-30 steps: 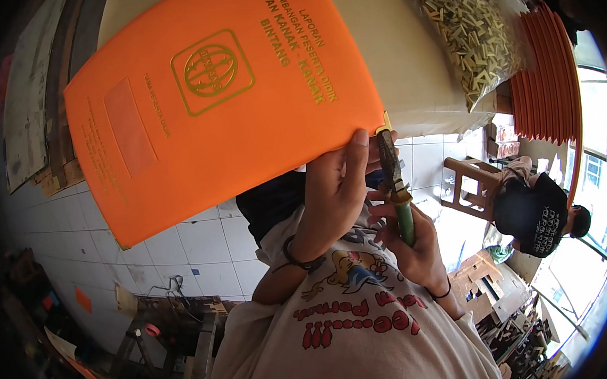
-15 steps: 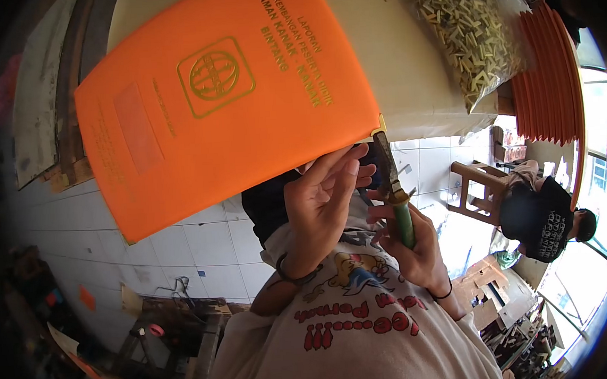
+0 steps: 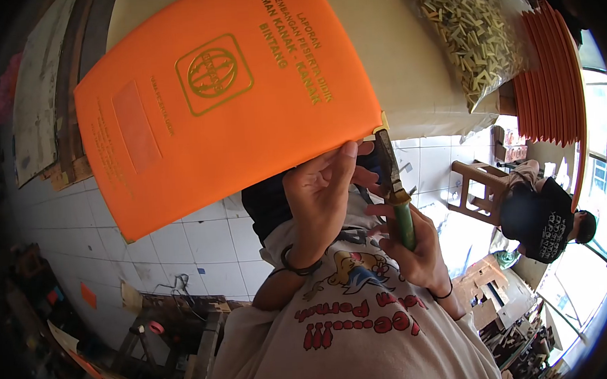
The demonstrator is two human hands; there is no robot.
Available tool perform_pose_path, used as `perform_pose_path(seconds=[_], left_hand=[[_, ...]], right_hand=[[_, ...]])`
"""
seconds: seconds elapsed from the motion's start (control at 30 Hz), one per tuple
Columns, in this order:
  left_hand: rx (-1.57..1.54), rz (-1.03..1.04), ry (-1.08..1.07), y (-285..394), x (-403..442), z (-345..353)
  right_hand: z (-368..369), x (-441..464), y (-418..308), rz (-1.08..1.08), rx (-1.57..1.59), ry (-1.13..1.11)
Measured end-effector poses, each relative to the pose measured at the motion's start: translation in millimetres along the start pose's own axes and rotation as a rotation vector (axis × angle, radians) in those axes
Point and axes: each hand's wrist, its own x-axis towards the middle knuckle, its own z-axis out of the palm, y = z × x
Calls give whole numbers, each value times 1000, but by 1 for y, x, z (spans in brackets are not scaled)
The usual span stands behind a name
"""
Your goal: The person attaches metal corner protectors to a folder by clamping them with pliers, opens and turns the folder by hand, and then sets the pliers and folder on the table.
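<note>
An orange folder cover [image 3: 245,144] with gold lettering and a gold emblem lies on the table, its near edge jutting out toward me. My left hand [image 3: 321,195] holds that edge, thumb on top and the other fingers partly hidden beneath. In my right hand [image 3: 422,248] is a pair of pliers [image 3: 402,215] with a green handle. The jaws are at a small gold metal corner [image 3: 384,122] on the folder's right corner; whether they grip it I cannot tell.
A clear plastic bag of many small gold metal corners [image 3: 475,43] lies on the table [image 3: 385,45]. To its right stands a stack of orange covers [image 3: 550,77]. A person in a black shirt [image 3: 538,217] is beside a wooden stool [image 3: 477,189] on the right.
My left thumb has moved up onto the folder's edge, and its fingers have drawn in. The pliers and my right hand have barely shifted.
</note>
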Motion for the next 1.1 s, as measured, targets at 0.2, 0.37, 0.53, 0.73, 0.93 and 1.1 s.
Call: perform_pose_path(seconds=[0.2, 0.37, 0.53, 0.73, 0.93, 1.1], left_hand=[[3, 61, -34, -2, 1, -1], [23, 105, -58, -8, 3, -4], [-107, 66, -48, -2, 3, 0], [-101, 110, -61, -9, 3, -1], [-84, 106, -57, -10, 3, -2], [-98, 112, -52, -10, 3, -1]], right_hand=[[1, -2, 7, -22, 16, -19], [3, -2, 10, -46, 55, 2], [6, -3, 14, -29, 88, 33], [6, -4, 10, 18, 110, 28], [6, -2, 6, 41, 116, 39], [4, -2, 10, 26, 53, 39]])
